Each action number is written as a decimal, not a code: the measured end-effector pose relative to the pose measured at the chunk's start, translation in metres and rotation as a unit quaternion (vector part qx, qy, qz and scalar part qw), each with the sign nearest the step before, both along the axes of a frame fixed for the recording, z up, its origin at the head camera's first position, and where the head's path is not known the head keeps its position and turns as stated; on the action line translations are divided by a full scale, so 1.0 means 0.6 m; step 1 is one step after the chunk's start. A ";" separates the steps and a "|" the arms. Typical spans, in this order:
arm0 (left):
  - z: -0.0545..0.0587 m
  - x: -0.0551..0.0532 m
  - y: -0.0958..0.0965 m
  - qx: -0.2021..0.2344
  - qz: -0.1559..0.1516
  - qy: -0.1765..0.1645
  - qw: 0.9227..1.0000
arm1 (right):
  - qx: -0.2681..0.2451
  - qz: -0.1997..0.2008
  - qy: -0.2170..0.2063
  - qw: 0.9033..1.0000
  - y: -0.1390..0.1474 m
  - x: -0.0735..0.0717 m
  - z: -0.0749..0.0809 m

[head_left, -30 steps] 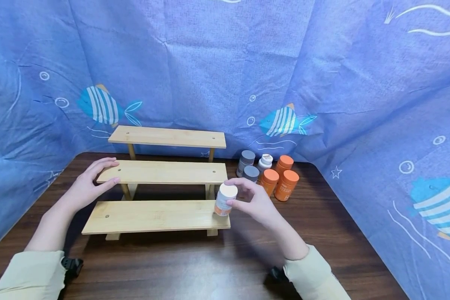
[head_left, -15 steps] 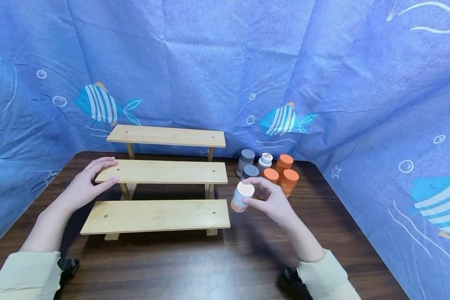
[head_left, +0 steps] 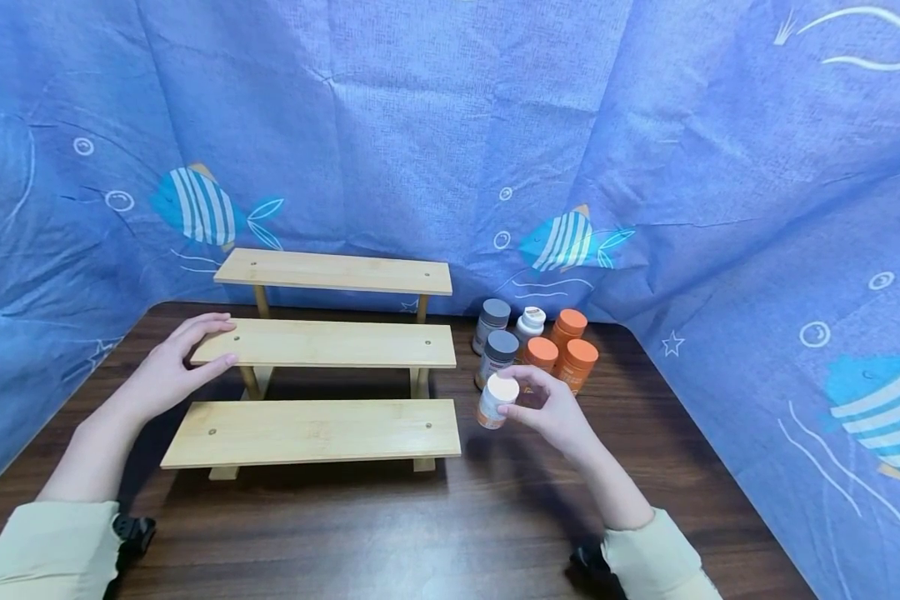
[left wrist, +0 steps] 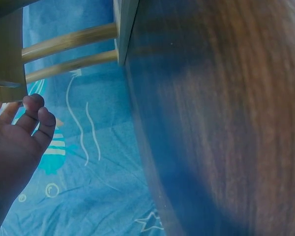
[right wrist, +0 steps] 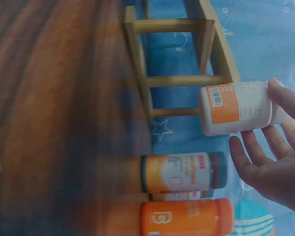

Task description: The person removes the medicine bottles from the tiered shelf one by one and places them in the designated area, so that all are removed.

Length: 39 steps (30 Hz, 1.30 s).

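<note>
A white pill bottle [head_left: 498, 402] with a white cap and an orange-and-white label is pinched near its cap by my right hand [head_left: 551, 412]. In the right wrist view this pill bottle [right wrist: 241, 108] is off the table, to the right of the shelf rack. My left hand [head_left: 168, 371] grips the left end of the middle board of the three-tier wooden shelf rack [head_left: 330, 343], thumb at the front edge and fingers at the back. The left wrist view shows the left hand's fingertips [left wrist: 37, 105] against the board's edge.
Behind the held bottle stand grey-capped bottles [head_left: 498, 354], a small white bottle [head_left: 531, 321] and several orange bottles [head_left: 579, 360]. The dark wooden table [head_left: 345, 533] extends in front of the rack. A blue fish-print cloth [head_left: 420, 125] hangs behind and along the sides.
My right hand has carried the white pill bottle rightward from the right end of the lowest board, and lowered it slightly lately. The left hand has stayed on the rack.
</note>
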<state>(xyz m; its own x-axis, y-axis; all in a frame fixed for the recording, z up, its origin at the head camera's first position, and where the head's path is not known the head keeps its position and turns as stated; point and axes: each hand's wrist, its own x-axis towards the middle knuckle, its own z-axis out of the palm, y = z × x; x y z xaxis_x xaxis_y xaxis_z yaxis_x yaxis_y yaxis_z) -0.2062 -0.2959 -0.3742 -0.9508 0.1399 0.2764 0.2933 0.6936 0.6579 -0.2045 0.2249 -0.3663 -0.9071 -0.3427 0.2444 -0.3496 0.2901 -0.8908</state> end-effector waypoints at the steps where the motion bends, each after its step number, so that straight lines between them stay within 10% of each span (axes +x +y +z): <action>1: 0.001 0.000 0.000 0.000 -0.001 0.000 1.000 | 0.003 -0.002 -0.002 1.000 0.001 -0.001 -0.003; 39: 0.004 0.002 -0.001 -0.006 -0.007 -0.007 1.000 | 0.016 -0.030 -0.152 0.988 0.020 -0.031 -0.052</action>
<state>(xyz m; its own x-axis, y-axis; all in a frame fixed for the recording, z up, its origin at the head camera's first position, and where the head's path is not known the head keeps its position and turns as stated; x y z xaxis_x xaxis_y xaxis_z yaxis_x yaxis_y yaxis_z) -0.2050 -0.2965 -0.3717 -0.9523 0.1572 0.2617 0.2946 0.6979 0.6529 -0.2231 0.2366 -0.3977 -0.9558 -0.2896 -0.0518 -0.0494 0.3315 -0.9421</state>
